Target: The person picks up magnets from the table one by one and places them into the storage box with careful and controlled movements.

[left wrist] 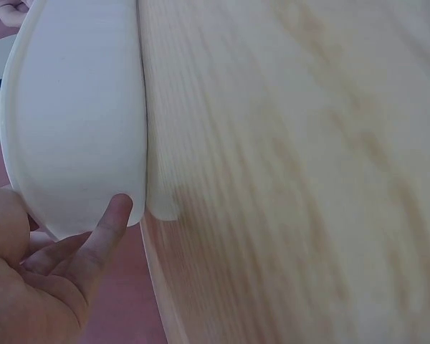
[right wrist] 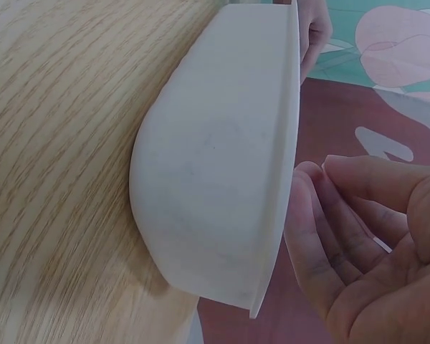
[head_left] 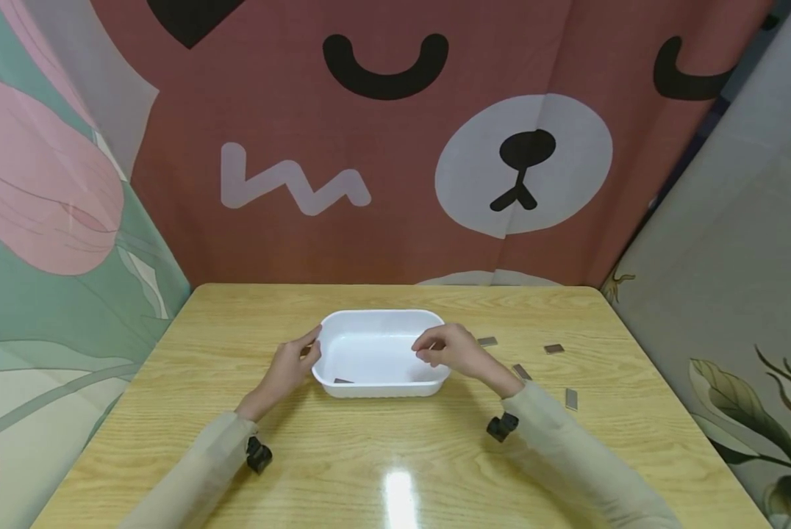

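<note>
A white oblong plastic tub [head_left: 376, 391] stands on the wooden table. My left hand [head_left: 287, 371] holds its left end, thumb at the rim; in the left wrist view a finger [left wrist: 107, 229] lies along the outer wall. Above the tub's right end is my right hand [head_left: 453, 350], thumb and fingertips brought together. A small brownish sliver shows between them, like one of the small flat tiles, mostly hidden by the fingers. Inside the tub, by the front left wall, lies a dark tile [head_left: 343, 380]. The right wrist view has the curled fingers [right wrist: 308, 229] just beyond the tub rim.
Right of the tub, several small tiles lie scattered: a grey one [head_left: 487, 342], a brown one [head_left: 553, 349], one beside the right forearm [head_left: 522, 372] and a grey one [head_left: 571, 399] nearer me. Patterned curtains [head_left: 395, 220] hang behind the table and at both sides.
</note>
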Action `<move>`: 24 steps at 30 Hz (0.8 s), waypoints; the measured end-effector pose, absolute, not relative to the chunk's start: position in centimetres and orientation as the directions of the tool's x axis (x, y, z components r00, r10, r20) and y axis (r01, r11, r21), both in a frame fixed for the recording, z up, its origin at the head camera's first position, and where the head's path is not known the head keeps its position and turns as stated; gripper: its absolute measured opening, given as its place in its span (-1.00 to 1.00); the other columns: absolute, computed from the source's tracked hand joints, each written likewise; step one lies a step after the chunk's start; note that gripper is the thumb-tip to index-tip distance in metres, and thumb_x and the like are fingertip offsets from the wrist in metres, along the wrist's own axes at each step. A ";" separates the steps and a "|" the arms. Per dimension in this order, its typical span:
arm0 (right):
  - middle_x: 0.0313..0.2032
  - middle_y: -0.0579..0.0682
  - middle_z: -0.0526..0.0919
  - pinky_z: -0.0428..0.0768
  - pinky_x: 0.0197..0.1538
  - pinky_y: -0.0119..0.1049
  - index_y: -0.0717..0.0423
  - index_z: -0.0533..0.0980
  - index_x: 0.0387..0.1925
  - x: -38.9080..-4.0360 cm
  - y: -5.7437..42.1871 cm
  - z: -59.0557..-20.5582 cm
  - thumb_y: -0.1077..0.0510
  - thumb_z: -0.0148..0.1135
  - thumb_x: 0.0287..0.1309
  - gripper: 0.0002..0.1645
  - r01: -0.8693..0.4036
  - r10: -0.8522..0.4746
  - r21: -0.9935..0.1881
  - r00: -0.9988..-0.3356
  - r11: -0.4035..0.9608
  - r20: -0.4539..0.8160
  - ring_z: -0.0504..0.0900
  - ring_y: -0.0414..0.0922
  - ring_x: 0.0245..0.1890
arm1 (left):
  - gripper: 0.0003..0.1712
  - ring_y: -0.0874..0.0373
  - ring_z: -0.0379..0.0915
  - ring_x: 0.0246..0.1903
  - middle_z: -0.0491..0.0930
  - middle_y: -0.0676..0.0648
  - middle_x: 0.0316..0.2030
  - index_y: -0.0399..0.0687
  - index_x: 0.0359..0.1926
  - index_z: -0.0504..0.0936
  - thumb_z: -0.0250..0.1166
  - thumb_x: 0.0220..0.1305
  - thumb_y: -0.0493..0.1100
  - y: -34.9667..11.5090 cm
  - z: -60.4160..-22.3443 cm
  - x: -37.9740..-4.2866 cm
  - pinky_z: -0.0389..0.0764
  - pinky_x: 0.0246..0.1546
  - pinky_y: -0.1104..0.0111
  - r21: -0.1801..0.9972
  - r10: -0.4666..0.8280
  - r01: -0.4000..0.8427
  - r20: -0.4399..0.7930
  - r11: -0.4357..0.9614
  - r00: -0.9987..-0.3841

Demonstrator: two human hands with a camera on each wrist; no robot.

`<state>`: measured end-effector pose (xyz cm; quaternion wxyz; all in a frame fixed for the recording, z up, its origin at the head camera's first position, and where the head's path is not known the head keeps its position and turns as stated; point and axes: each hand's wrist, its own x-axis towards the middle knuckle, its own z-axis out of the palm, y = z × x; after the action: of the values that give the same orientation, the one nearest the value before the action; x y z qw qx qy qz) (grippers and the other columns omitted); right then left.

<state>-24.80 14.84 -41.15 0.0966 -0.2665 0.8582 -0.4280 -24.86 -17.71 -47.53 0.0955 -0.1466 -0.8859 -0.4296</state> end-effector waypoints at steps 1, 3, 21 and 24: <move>-0.37 0.10 0.61 0.55 -0.43 -0.17 -0.01 0.58 -0.30 -24.8 14.9 -41.1 0.20 0.18 0.08 -0.87 -0.380 -0.538 -0.781 -0.840 0.496 0.067 0.55 -0.05 -0.50 | -0.53 0.01 0.50 -0.18 0.41 -0.23 0.04 -0.24 0.20 0.28 -0.01 0.28 -0.21 -17.7 -47.5 -24.9 0.53 -0.36 0.52 0.734 0.178 0.343 0.296 0.587 -0.938; -0.37 0.08 0.61 0.55 -0.43 -0.19 -0.02 0.58 -0.30 -24.7 15.1 -41.1 0.20 0.17 0.08 -0.87 -0.387 -0.534 -0.774 -0.842 0.501 0.074 0.56 -0.05 -0.49 | -0.53 0.00 0.50 -0.17 0.40 -0.23 0.04 -0.25 0.20 0.27 -0.01 0.28 -0.21 -17.7 -47.6 -24.9 0.54 -0.36 0.51 0.734 0.181 0.347 0.299 0.583 -0.937; -0.35 0.15 0.60 0.54 -0.43 -0.09 0.11 0.58 -0.29 -23.4 15.8 -39.2 0.27 0.16 0.07 -0.86 -0.408 -0.536 -0.781 -0.837 0.473 0.113 0.56 0.05 -0.47 | -0.52 0.01 0.48 -0.14 0.38 -0.20 0.08 -0.25 0.21 0.26 0.00 0.28 -0.23 -17.7 -47.6 -25.0 0.53 -0.32 0.48 0.736 0.188 0.346 0.293 0.582 -0.938; -0.36 0.19 0.59 0.53 -0.43 -0.06 0.18 0.57 -0.29 -22.6 15.7 -38.0 0.31 0.15 0.07 -0.85 -0.408 -0.540 -0.788 -0.834 0.461 0.116 0.55 0.09 -0.47 | -0.53 0.01 0.48 -0.14 0.38 -0.20 0.07 -0.23 0.21 0.27 0.00 0.28 -0.23 -17.7 -47.5 -24.9 0.53 -0.31 0.49 0.737 0.186 0.345 0.292 0.581 -0.938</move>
<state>-22.63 15.67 -38.04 0.0752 -0.2782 0.8515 -0.4381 -24.93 -17.70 -47.55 0.0919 -0.1502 -0.8845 -0.4321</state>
